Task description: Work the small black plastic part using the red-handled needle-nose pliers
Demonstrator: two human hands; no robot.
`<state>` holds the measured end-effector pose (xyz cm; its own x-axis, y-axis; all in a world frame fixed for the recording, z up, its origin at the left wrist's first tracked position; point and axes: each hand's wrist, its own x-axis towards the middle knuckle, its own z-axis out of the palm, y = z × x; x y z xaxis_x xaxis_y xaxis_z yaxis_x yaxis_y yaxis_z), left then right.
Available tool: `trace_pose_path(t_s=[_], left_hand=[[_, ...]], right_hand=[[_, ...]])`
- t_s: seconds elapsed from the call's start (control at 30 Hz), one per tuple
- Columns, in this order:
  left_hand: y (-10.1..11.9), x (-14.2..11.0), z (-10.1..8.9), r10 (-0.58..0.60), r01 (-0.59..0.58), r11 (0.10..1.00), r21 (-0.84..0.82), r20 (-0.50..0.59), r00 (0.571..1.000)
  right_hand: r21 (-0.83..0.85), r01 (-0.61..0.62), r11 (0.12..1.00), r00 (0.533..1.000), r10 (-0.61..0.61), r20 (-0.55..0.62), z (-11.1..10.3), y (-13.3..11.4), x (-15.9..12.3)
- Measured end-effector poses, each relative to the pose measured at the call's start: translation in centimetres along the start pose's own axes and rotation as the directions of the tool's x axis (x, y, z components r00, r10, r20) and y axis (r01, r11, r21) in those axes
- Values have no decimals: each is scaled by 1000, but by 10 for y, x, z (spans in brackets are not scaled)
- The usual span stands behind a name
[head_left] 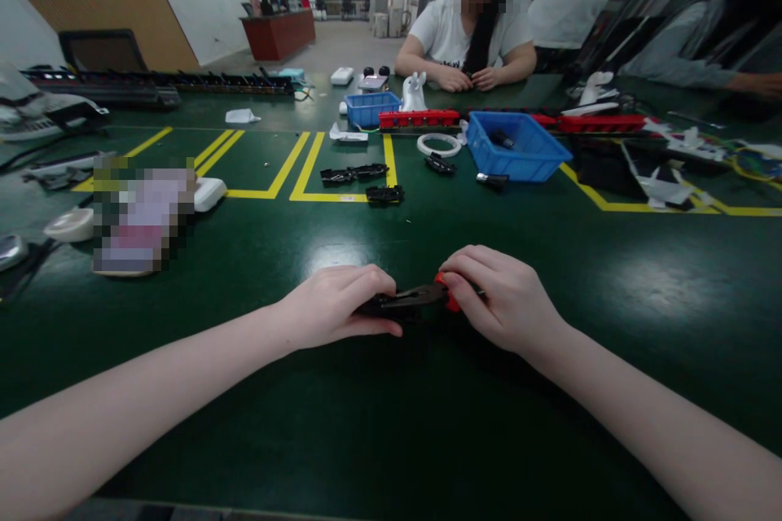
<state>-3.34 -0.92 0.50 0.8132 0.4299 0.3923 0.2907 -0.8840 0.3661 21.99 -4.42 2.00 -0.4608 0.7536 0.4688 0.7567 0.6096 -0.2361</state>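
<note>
Near the middle of the green table, my left hand (342, 297) is closed around a long black part (391, 307), with the thumb above it and a finger below. My right hand (498, 293) pinches a small red piece (449, 291) at the right end of that part. A dark grey, tapered length runs between the red piece and my left fingertips. My fingers cover much of both, so I cannot tell whether they are joined. Beyond my hands lie similar black parts (354, 173), one of them (384, 194) closer to me.
Further back stand a blue bin (519, 148) with black pieces in it, a smaller blue bin (371, 110), a white ring (438, 146) and red strips (419, 120). A blurred phone-like object (143, 220) is at left. Across the table sits another person (467, 41).
</note>
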Motion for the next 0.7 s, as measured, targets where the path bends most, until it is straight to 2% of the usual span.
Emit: trace_pose_path(t_s=[0.23, 0.5, 0.6, 0.7], left_hand=[[1, 0, -1, -116, 117, 993, -7, 51, 992], [0, 1, 0, -85, 85, 996, 17, 52, 995], [0, 2, 0, -122, 121, 992, 22, 54, 991], [1, 5, 1, -187, 184, 982, 39, 99, 977]], right_hand=[[11, -1, 1000, 1000, 1, 0, 0, 0, 0], [-103, 64, 993, 998, -62, 23, 2, 2, 1], [-135, 88, 987, 995, -80, 60, 3, 2, 1], [-152, 90, 984, 990, -72, 123, 5, 2, 2]])
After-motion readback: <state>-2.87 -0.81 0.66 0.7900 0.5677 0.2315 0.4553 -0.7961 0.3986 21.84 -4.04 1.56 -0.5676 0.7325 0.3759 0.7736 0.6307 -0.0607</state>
